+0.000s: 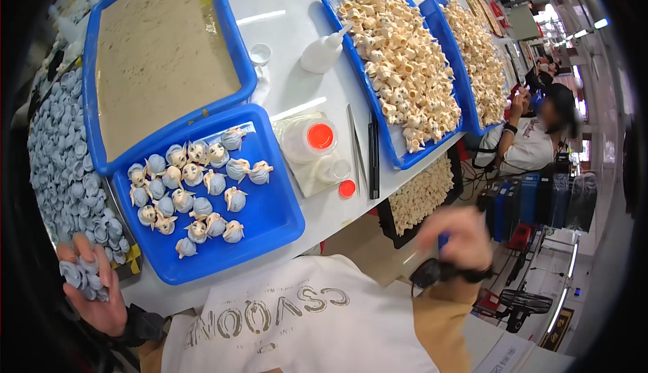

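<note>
1. Several grey-blue pieces point(82, 278) are held in the left hand point(106, 311), its fingers point(85, 248) partly curled around them, near the heap of similar pieces point(59, 143).
2. The right hand point(462, 238) is blurred, its fingers bent; whether anything is gripped cannot be told.
3. Small doll heads point(183, 201) are spread in a blue tray point(270, 214) on the desk point(297, 25).

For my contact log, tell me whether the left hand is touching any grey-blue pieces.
Touching. The head view shows the left hand curled around several grey-blue pieces, which lie directly against it.
</note>
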{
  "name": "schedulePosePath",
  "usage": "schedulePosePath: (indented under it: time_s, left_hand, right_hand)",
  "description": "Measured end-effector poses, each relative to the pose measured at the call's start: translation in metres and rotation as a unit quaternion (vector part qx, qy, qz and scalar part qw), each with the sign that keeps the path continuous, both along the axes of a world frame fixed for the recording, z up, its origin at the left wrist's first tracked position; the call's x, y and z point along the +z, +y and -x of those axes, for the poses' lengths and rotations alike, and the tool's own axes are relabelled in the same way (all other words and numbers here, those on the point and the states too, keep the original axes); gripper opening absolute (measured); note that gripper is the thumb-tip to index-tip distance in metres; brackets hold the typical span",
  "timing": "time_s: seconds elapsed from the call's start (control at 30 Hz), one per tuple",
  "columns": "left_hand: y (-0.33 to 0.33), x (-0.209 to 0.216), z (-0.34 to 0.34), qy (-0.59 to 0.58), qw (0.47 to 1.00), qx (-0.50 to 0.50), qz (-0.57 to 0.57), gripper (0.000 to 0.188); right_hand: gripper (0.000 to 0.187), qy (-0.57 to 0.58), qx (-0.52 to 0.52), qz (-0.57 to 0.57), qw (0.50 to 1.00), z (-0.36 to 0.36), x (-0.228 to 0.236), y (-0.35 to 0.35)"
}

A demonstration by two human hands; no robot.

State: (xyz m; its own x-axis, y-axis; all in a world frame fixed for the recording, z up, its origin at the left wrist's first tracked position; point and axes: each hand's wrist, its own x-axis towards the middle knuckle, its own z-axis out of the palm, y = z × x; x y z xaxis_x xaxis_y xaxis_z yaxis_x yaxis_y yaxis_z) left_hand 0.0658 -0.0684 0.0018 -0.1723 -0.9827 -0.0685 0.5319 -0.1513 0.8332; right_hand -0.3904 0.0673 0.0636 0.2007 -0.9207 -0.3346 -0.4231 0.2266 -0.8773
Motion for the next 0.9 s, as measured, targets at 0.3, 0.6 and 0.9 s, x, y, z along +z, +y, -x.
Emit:
schedulePosePath:
  time_s: [0.3,0.6,0.9]
  left_hand:
    - [0.005,-0.007,0.002,0.063,0.998,-0.022,-0.006,0.048]
    - [-0.002,-0.007,0.015,-0.004,0.999,-0.032,-0.011,0.046]
    - [-0.001,-0.012,0.038,0.033,0.993,-0.114,0.003,0.047]
  right_hand:
    - [0.025,0.480,-0.309,0.196,0.798,0.066,-0.086,-0.058]
    - [0.019,0.473,-0.347,0.218,0.780,0.052,-0.077,-0.056]
    - [0.024,-0.246,-0.092,0.307,0.915,-0.056,-0.020,-0.051]
